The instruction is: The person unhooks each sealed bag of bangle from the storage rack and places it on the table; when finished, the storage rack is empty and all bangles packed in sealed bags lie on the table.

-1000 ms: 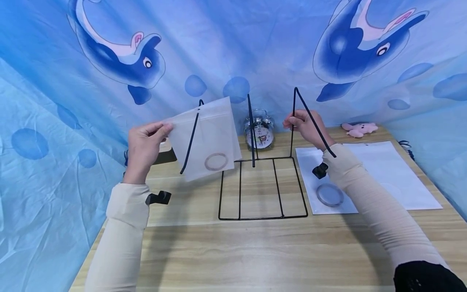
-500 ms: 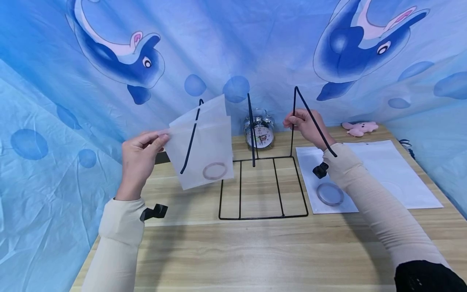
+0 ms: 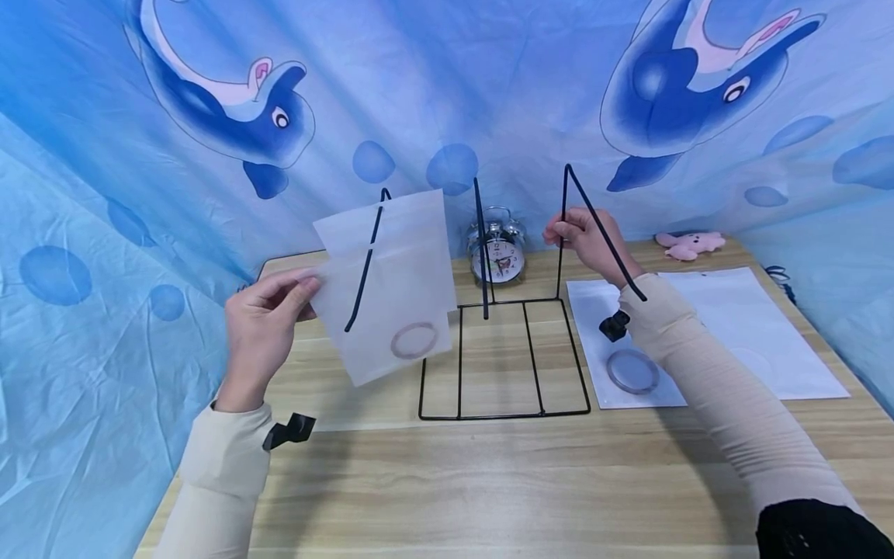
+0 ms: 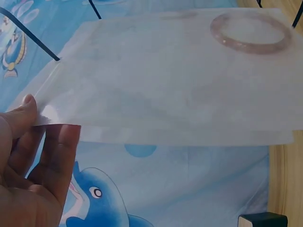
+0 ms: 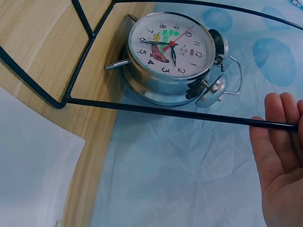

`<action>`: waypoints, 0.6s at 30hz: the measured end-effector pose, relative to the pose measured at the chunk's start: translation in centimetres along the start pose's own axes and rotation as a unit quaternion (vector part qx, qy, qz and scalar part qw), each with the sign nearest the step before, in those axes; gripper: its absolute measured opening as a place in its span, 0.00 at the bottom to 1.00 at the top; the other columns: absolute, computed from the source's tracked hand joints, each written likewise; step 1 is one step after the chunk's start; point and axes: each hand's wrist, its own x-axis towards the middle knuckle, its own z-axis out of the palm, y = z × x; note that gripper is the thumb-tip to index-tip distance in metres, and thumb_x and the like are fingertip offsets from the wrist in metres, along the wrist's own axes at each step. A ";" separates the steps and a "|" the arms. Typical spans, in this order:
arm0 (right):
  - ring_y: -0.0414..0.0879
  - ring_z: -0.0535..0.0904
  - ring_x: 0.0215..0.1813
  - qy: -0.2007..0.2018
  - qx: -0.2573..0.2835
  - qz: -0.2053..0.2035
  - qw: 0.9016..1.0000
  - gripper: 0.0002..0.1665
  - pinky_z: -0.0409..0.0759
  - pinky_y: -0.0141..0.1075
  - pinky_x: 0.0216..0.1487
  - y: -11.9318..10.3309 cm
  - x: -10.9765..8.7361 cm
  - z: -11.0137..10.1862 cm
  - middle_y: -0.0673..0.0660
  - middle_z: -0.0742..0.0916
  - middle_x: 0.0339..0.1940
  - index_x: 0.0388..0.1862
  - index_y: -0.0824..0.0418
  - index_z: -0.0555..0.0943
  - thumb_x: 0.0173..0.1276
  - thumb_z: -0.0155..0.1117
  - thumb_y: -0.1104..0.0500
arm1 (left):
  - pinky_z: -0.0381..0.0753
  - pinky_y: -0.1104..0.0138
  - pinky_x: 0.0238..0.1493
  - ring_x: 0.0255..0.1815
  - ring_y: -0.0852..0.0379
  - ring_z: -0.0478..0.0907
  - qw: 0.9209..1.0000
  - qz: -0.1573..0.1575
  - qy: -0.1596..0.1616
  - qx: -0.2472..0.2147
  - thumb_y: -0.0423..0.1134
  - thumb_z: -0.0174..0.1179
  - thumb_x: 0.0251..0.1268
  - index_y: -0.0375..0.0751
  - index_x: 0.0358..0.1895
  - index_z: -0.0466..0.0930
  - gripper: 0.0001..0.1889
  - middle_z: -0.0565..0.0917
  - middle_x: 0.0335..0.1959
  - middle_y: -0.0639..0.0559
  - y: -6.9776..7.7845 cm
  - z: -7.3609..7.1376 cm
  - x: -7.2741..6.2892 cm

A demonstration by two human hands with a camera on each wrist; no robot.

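Note:
My left hand (image 3: pixel 261 334) pinches the left edge of a translucent white zip bag (image 3: pixel 370 310), thumb on top and fingers beneath. A pinkish ring (image 3: pixel 414 340) shows through the bag's lower part. The left slanted prong (image 3: pixel 359 291) of a black wire rack (image 3: pixel 503 418) runs through the bag near its top. Behind it, farther up the same prong, hangs another such bag (image 3: pixel 419 217). My right hand (image 3: pixel 594 241) holds the rack's right upright; in the right wrist view its thumb and fingers lie on the black rod (image 5: pixel 189 113).
Behind the rack stands a silver alarm clock (image 3: pixel 501 262). White bags (image 3: pixel 754 341), with a ring (image 3: pixel 632 371) showing in one, lie at right near a pink plush toy (image 3: pixel 690 246). A dark box (image 4: pixel 263 220) shows in the left wrist view. A blue dolphin curtain (image 3: pixel 531 93) hangs behind.
My left hand has come down and to the left, drawing the front bag lower along the prong, away from the bag behind. My right hand stays on the upright.

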 end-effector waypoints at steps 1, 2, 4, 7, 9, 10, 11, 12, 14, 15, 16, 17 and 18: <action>0.51 0.84 0.48 0.001 0.002 0.001 1.000 0.15 0.82 0.41 0.57 0.0 0.0 0.0 0.63 0.85 0.44 0.47 0.68 0.81 0.80 0.53 0.58 | 0.86 0.73 0.31 0.29 0.61 0.84 1.000 0.002 0.001 0.000 0.29 0.66 0.66 0.29 0.47 0.87 0.10 0.89 0.38 0.53 0.0 -0.1 -0.2; 0.51 0.84 0.48 0.002 0.003 0.002 1.000 0.15 0.82 0.41 0.57 0.0 0.0 0.1 0.63 0.85 0.44 0.47 0.68 0.81 0.80 0.53 0.58 | 0.85 0.73 0.31 0.30 0.61 0.84 1.000 0.004 0.003 -0.001 0.29 0.66 0.65 0.30 0.47 0.87 0.10 0.89 0.39 0.53 0.1 -0.1 -0.3; 0.52 0.84 0.48 0.003 0.007 0.003 1.000 0.15 0.82 0.40 0.56 0.0 -0.1 0.2 0.63 0.85 0.44 0.47 0.68 0.81 0.80 0.53 0.58 | 0.85 0.73 0.30 0.30 0.61 0.84 1.000 0.007 0.010 -0.011 0.28 0.66 0.65 0.29 0.47 0.87 0.10 0.88 0.40 0.53 0.1 -0.3 -0.7; 0.55 0.84 0.49 0.003 0.011 0.004 1.000 0.14 0.82 0.42 0.57 -0.2 -0.1 0.3 0.64 0.85 0.45 0.47 0.69 0.81 0.80 0.53 0.59 | 0.85 0.74 0.29 0.32 0.61 0.85 0.999 0.016 0.020 -0.046 0.24 0.65 0.63 0.25 0.46 0.86 0.09 0.89 0.39 0.51 -0.1 -0.5 -1.2; 0.55 0.84 0.49 0.002 0.013 0.003 1.000 0.14 0.82 0.43 0.57 -0.2 -0.1 0.3 0.65 0.85 0.45 0.47 0.69 0.81 0.80 0.53 0.59 | 0.84 0.74 0.28 0.31 0.61 0.85 0.997 0.028 0.023 -0.071 0.21 0.65 0.62 0.22 0.44 0.85 0.08 0.89 0.38 0.50 -0.2 -0.7 -1.5; 0.54 0.84 0.49 0.001 0.014 0.002 1.000 0.14 0.82 0.43 0.57 -0.2 -0.1 0.3 0.65 0.85 0.45 0.47 0.69 0.81 0.80 0.53 0.59 | 0.85 0.74 0.28 0.31 0.62 0.85 0.996 0.035 0.022 -0.079 0.19 0.64 0.62 0.21 0.44 0.85 0.08 0.89 0.37 0.49 -0.2 -0.7 -1.6; 0.54 0.84 0.49 0.001 0.013 0.002 1.000 0.14 0.82 0.43 0.57 -0.1 -0.1 0.3 0.65 0.85 0.45 0.47 0.69 0.81 0.80 0.53 0.59 | 0.85 0.74 0.29 0.31 0.62 0.85 0.996 0.043 0.021 -0.078 0.19 0.64 0.62 0.21 0.43 0.85 0.08 0.89 0.37 0.50 -0.3 -0.8 -1.7; 0.53 0.84 0.48 0.001 0.012 0.002 1.000 0.15 0.82 0.42 0.57 -0.1 0.0 0.3 0.65 0.85 0.45 0.47 0.69 0.81 0.80 0.53 0.58 | 0.84 0.75 0.29 0.30 0.62 0.85 0.995 0.047 0.021 -0.082 0.18 0.63 0.61 0.21 0.43 0.85 0.08 0.89 0.37 0.50 -0.3 -0.9 -1.8; 0.52 0.84 0.48 0.002 0.010 0.002 1.000 0.15 0.82 0.40 0.57 0.0 0.0 0.3 0.65 0.85 0.45 0.47 0.69 0.81 0.80 0.53 0.58 | 0.84 0.75 0.29 0.30 0.63 0.84 0.995 0.052 0.020 -0.088 0.17 0.63 0.61 0.21 0.42 0.85 0.08 0.89 0.37 0.50 -0.2 -1.0 -2.0; 0.51 0.84 0.48 0.003 0.011 0.002 1.000 0.15 0.82 0.40 0.57 0.0 0.0 0.2 0.65 0.85 0.46 0.47 0.69 0.81 0.80 0.53 0.58 | 0.84 0.75 0.29 0.29 0.63 0.84 0.994 0.052 0.020 -0.092 0.17 0.63 0.61 0.21 0.42 0.85 0.07 0.89 0.37 0.49 -0.2 -1.0 -2.0; 0.51 0.84 0.48 0.003 0.009 0.002 1.000 0.15 0.82 0.39 0.56 0.0 0.0 0.2 0.65 0.85 0.46 0.47 0.69 0.81 0.80 0.53 0.58 | 0.84 0.75 0.29 0.29 0.63 0.84 0.994 0.051 0.020 -0.099 0.16 0.63 0.61 0.20 0.41 0.85 0.07 0.89 0.36 0.49 -0.2 -1.0 -2.1; 0.51 0.84 0.48 0.003 0.008 0.001 1.000 0.16 0.82 0.39 0.56 0.0 0.0 0.2 0.65 0.85 0.46 0.47 0.69 0.81 0.80 0.53 0.57 | 0.84 0.76 0.29 0.28 0.62 0.84 0.993 0.048 0.020 -0.109 0.16 0.62 0.60 0.20 0.41 0.85 0.07 0.89 0.36 0.49 -0.2 -1.1 -2.2; 0.51 0.84 0.48 0.004 0.008 0.002 1.000 0.16 0.82 0.39 0.56 0.0 0.0 0.2 0.66 0.85 0.46 0.47 0.69 0.81 0.80 0.53 0.57 | 0.83 0.76 0.29 0.28 0.62 0.83 0.993 0.047 0.022 -0.110 0.16 0.62 0.60 0.19 0.40 0.85 0.06 0.89 0.35 0.49 -0.1 -1.1 -2.3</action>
